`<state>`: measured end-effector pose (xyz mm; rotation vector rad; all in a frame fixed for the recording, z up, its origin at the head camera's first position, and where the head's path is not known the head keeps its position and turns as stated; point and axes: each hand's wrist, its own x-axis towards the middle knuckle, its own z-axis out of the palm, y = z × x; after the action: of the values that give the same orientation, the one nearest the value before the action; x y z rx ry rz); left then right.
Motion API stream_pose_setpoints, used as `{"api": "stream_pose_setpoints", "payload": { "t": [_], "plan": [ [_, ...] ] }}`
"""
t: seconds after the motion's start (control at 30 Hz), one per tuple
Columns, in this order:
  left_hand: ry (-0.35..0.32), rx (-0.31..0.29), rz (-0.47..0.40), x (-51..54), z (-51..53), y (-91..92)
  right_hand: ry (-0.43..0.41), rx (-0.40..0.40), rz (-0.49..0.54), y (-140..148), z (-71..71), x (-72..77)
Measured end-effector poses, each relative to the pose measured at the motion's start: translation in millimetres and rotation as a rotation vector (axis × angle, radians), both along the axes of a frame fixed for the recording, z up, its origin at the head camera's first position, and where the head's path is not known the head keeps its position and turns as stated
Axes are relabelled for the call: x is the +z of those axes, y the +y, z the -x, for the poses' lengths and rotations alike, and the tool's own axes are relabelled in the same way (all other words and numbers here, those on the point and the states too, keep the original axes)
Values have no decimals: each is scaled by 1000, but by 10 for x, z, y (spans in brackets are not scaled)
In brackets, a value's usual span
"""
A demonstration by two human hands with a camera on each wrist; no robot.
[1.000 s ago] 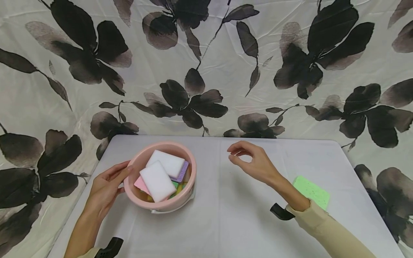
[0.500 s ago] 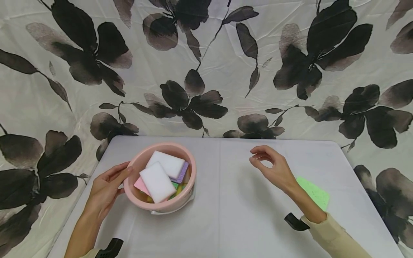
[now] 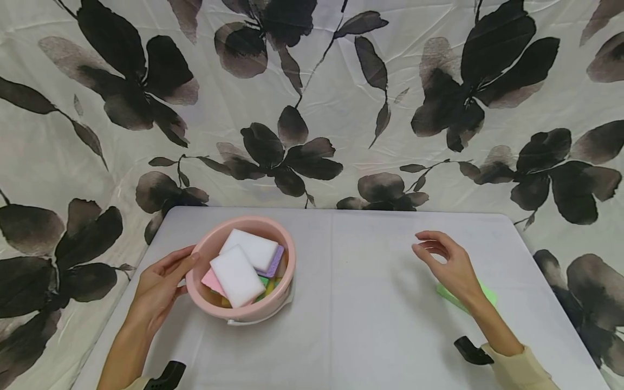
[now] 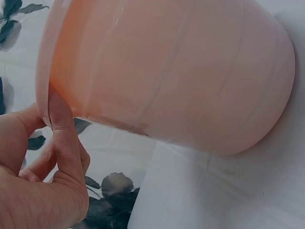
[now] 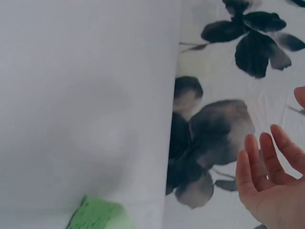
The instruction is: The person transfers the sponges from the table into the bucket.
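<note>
A pink bucket [image 3: 195, 292] with a white handle [image 3: 263, 319] stands on the left of the table. My left hand [image 3: 158, 287] pinches its rim between thumb and fingers, which the left wrist view shows close up. Inside the bucket lie two white sponges [image 3: 238, 276], a purple sponge [image 3: 274, 262], a pink one [image 3: 212, 282] and bits of green and yellow. Over the right side of the table hovers my right hand [image 3: 450, 265], fingers loosely bent with nothing between them. A light green sponge [image 5: 100, 214] lies on the table, partly hidden behind that hand and wrist in the head view.
The table [image 3: 351, 336] wears a white cloth with a crease down the middle. Behind it hangs a white curtain [image 3: 341, 114] with dark flowers. Black straps or mounts [image 3: 473, 351] sit at both wrists.
My right hand has moved to the right, away from the bucket and over toward the green sponge, which it now partly covers. The left hand and bucket have stayed put.
</note>
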<state>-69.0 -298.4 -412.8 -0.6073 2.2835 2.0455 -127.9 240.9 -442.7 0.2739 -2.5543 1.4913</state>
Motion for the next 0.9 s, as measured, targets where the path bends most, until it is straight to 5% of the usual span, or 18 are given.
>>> {"api": "stream_pose_setpoints", "payload": {
  "t": [0.53,0.9],
  "plan": [
    [-12,12,-22,5,8,3,-50,-150,-66,562,-202,-299],
    [-2,12,-39,20,-7,5,-151,-208,-205,838,-328,-464]
  ]
}}
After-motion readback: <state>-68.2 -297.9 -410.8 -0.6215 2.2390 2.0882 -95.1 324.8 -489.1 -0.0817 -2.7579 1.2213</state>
